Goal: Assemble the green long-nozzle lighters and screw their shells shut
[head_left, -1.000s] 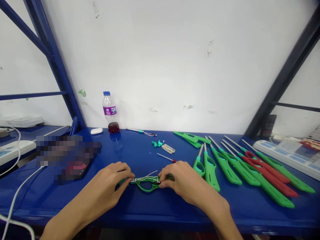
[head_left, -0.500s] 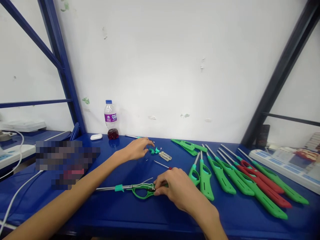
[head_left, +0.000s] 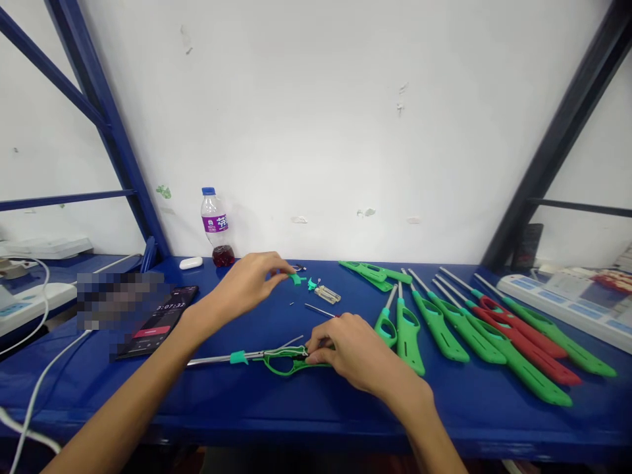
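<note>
My left hand pinches a small teal piece; my right hand grips a green lighter.
My left thumb and forefinger meet on the piece, while my right thumb and fingers pinch the lighter's handle end. The lighter lies across the blue table in front of me, metal tube pointing left, white wire showing along its frame. Just beyond my left fingertips lie a second teal part and a clear tank; a thin rod lies near my right knuckles. Farther right, green lighters fan out with 2 red lighters among them, then a white power strip. On my left are a lit phone, a white case and an upright bottle with dark red drink.
</note>
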Action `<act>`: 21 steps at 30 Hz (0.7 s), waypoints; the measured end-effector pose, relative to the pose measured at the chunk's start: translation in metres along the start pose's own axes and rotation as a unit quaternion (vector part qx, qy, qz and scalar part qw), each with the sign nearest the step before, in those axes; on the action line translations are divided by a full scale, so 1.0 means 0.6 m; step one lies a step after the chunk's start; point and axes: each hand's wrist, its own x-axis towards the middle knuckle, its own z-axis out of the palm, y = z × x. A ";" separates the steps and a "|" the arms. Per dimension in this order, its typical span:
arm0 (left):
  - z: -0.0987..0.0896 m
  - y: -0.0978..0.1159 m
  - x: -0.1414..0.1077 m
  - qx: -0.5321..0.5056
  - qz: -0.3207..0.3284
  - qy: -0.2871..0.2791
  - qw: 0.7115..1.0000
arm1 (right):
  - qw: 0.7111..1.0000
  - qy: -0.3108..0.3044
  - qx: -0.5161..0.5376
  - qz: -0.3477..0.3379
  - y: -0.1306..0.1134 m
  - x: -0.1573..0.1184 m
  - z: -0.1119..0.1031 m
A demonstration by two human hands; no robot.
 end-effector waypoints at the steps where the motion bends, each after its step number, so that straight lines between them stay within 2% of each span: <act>1: -0.009 0.013 -0.025 -0.008 -0.004 0.011 1.000 | 1.000 -0.001 0.007 -0.001 0.000 0.000 -0.001; 3: -0.012 0.035 -0.080 -0.053 -0.017 0.024 0.998 | 1.000 0.001 0.014 0.002 -0.001 -0.002 -0.004; 5: 0.000 0.047 -0.128 -0.084 -0.037 0.004 0.996 | 1.000 0.005 0.016 0.006 -0.004 -0.004 -0.005; 8: 0.025 0.051 -0.172 -0.079 -0.066 -0.019 0.995 | 1.000 0.011 0.023 0.004 -0.007 -0.007 -0.003; 11: 0.044 0.052 -0.183 -0.063 -0.062 -0.011 0.996 | 0.999 0.014 0.033 -0.006 -0.006 -0.009 -0.001; 15: 0.066 0.060 -0.182 -0.025 -0.051 0.010 0.998 | 0.999 0.013 0.029 -0.009 -0.003 -0.010 0.000; 21: 0.089 0.066 -0.181 -0.002 -0.059 0.011 0.998 | 1.000 0.007 0.023 -0.003 0.000 -0.009 0.000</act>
